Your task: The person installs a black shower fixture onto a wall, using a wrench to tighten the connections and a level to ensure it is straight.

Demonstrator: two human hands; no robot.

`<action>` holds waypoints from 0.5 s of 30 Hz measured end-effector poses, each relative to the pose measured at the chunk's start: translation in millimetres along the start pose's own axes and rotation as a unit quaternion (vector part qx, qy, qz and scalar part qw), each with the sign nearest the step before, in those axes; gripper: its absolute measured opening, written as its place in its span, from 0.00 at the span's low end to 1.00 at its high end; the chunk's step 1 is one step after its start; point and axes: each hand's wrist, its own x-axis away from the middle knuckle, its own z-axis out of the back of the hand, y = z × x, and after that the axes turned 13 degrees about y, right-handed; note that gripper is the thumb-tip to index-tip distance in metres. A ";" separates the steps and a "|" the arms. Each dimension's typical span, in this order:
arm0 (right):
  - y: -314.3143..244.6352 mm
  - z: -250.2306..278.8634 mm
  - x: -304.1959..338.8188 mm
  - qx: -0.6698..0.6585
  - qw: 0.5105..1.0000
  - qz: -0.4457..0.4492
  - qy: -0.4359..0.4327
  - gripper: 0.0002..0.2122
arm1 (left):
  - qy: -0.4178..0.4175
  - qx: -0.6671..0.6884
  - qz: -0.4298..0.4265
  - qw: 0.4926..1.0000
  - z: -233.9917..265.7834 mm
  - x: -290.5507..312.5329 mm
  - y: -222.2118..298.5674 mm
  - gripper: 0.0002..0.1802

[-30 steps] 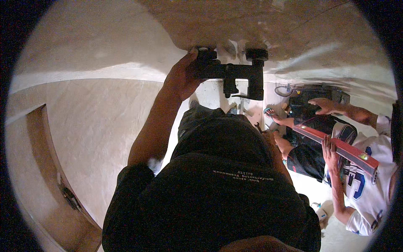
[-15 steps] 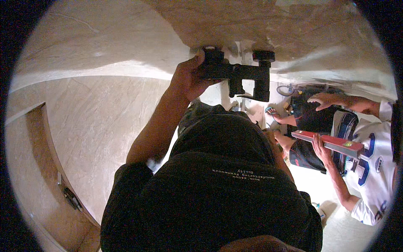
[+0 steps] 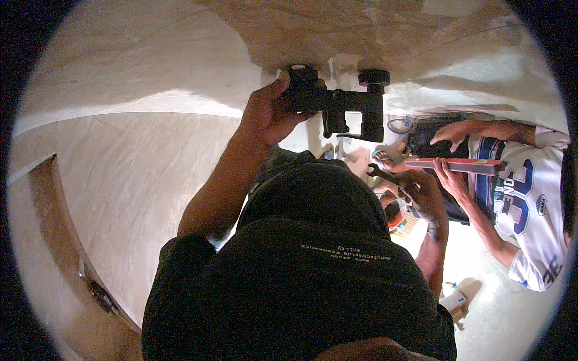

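Observation:
A black mixer tap sits against the stone-patterned wall, with a round fitting at each of its two wall connections. My left hand is closed around its left end, thumb up beside the left fitting. The round right fitting stands uncovered. Below and to the right of the tap, my right hand grips an open-end wrench, its jaw pointing up and left, apart from the tap. My black-shirted torso hides much of the middle.
At right, a co-worker in a white jersey holds a red spirit level close to my right hand. A bucket stands on the floor beyond my right forearm. A white box-like item lies lower right. A door is at left.
My right hand has come out from behind my torso, bringing the wrench into view. The co-worker's level has shifted left and up. My left hand keeps its hold on the mixer tap.

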 end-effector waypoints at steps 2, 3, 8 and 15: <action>-26.0 -11.6 5.4 -0.012 1.000 -0.001 0.026 0.09 | -0.024 -0.071 -0.047 0.996 5.1 -10.6 -4.8 0.31; -34.4 -19.2 5.6 -0.028 0.999 0.003 0.040 0.09 | -0.032 -0.107 -0.074 0.991 5.0 -12.1 -8.1 0.30; -70.9 -27.1 -17.1 0.230 0.915 0.324 0.072 0.18 | 0.034 0.036 -0.047 0.998 -8.2 -17.2 -14.6 0.24; -145.9 -49.7 -58.3 0.289 0.846 0.380 0.236 0.07 | 0.066 -0.001 0.008 0.998 -5.5 -1.1 -6.7 0.24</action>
